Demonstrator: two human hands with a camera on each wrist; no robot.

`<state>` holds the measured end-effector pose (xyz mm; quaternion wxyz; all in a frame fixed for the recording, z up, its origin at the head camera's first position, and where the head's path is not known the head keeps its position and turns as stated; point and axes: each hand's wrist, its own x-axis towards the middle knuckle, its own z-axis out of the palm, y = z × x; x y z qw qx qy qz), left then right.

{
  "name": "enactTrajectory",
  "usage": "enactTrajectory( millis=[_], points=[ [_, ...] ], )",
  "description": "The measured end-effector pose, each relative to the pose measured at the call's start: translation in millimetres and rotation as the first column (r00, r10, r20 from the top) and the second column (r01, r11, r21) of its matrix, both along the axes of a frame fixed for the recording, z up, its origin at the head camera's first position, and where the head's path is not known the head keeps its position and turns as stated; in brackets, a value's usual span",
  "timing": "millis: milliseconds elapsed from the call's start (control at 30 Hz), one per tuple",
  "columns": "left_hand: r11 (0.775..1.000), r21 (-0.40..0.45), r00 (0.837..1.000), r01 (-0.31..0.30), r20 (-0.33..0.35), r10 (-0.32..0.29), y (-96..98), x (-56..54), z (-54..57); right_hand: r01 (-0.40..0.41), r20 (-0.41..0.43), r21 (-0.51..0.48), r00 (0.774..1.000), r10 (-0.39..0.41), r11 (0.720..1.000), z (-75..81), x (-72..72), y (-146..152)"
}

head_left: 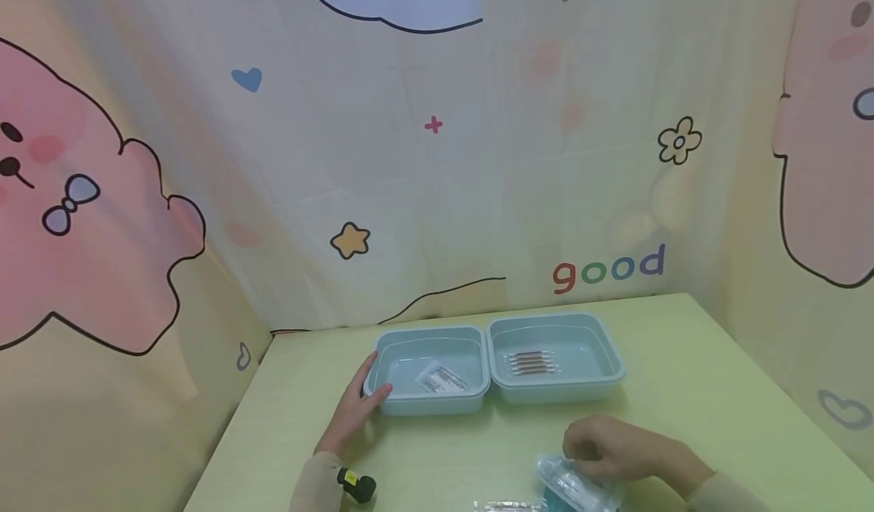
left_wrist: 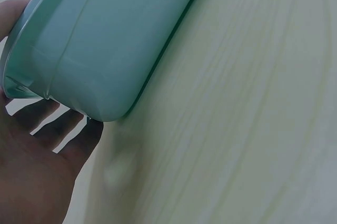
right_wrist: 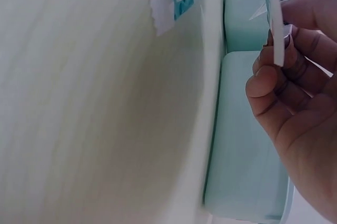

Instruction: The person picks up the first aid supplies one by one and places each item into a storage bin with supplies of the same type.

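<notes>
My left hand (head_left: 351, 412) grips the left corner of a light blue plastic basin (head_left: 432, 405). Its thumb lies over the front rim and its other fingers run along the outer wall; the left wrist view shows the fingers against the basin's outside (left_wrist: 100, 50). In that basin lies a flat white printed packet (head_left: 444, 378). At the front right, my right hand (head_left: 617, 445) pinches a clear plastic packet (head_left: 570, 482). In the right wrist view its thin white edge (right_wrist: 278, 39) stands between thumb and fingers.
A second light blue basin (head_left: 560, 392) adjoins the first on its right and holds several cotton swabs (head_left: 531, 362). Another clear packet (head_left: 508, 506) lies at the table's near edge. A patterned curtain (head_left: 437, 193) hangs behind the table (head_left: 683, 391).
</notes>
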<state>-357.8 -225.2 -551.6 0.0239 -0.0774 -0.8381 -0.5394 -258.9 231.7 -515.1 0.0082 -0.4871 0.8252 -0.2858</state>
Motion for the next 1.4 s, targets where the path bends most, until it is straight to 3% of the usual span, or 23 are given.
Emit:
enactTrajectory(
  millis=[500, 967, 1300, 1400],
  points=[
    [1.0, 0.0, 1.0, -0.004, 0.017, 0.004, -1.3, -2.7, -2.3, 0.026, 0.046, 0.007, 0.999, -0.027, 1.0, 3.6, 1.0, -1.5],
    [1.0, 0.006, 1.0, 0.004, 0.01, -0.004, -0.7, -0.9, -0.6, 0.023, 0.002, -0.032, 1.0, -0.023, 0.999, 10.1, -2.1, -6.9],
    [1.0, -0.009, 1.0, 0.002, -0.004, -0.002, 1.3, 2.5, 4.9, 0.052, 0.035, -0.03, 0.998, -0.051, 0.998, 16.8, -2.2, -8.8],
    [1.0, -0.013, 1.0, 0.013, 0.012, -0.013, 4.1, 9.3, 16.0, 0.064, 0.048, -0.022, 0.997, -0.063, 0.998, 18.3, -1.5, -9.1]
  ],
)
